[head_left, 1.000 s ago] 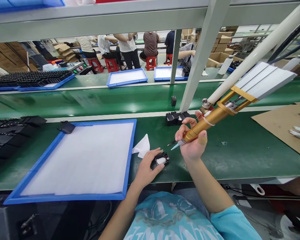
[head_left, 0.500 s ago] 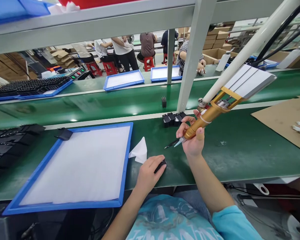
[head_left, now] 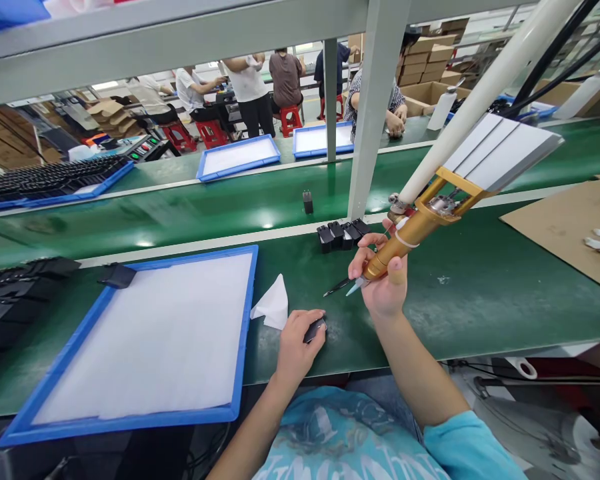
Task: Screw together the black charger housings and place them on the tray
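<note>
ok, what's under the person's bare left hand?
Under the left hand: a small black plastic-looking case, partly visible between the fingers. The hand hides the rest of it, its underside and the flat green benchtop directly below.

A green worktop (head_left: 470, 300) runs across the near side, edged along its far side by a pale strip (head_left: 205, 245). Beyond lies a glossy green band (head_left: 205, 215) with bright spots of light on its surface, then a second green worktop (head_left: 175, 163). A pale grey crossbeam (head_left: 180, 50) spans the upper part of the view and meets a thick upright post (head_left: 367, 133); a thinner post (head_left: 331, 100) stands to its left. Farther back, red stools (head_left: 290, 112) stand on a pale floor (head_left: 311, 107). Cardboard boxes (head_left: 427, 60) are stacked at the back right, and more cardboard (head_left: 113, 117) lies piled at the left.
</note>
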A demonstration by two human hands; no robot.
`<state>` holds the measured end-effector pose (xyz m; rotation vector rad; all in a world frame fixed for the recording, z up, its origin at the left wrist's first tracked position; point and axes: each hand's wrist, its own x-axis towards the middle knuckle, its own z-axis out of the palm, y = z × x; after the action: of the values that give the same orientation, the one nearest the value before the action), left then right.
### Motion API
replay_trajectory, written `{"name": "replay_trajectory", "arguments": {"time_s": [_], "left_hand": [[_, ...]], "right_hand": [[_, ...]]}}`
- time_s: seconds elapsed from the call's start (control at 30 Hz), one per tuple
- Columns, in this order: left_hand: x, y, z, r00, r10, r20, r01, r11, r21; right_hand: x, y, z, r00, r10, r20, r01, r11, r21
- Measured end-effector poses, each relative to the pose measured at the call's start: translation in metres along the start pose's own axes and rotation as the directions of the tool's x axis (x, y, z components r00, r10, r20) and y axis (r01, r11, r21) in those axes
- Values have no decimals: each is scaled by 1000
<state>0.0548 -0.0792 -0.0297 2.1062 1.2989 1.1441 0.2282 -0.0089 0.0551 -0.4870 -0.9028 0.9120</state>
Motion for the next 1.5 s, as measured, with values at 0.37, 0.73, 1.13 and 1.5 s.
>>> {"name": "replay_trajectory", "arguments": {"time_s": [0.37,0.73,1.13,1.5], "left_hand": [[-5,2,-12,966,-172,193,127,967,222],[1,27,-71,717,-597,361,584,232,-778],[46,-87,-198,849,-470,-239,520,671,529],[111,-185,-261,939,-305,-156,283,435,855]], "right_hand": [[1,0,-1,1000,-11,7,11,1000,30],[3,-6,-3,999,-4,-36,4,1000,-9],[5,0,-8,989,-99,-105,93,994,-65],[1,0,-10,992,-71,-103,65,996,-60]]}}
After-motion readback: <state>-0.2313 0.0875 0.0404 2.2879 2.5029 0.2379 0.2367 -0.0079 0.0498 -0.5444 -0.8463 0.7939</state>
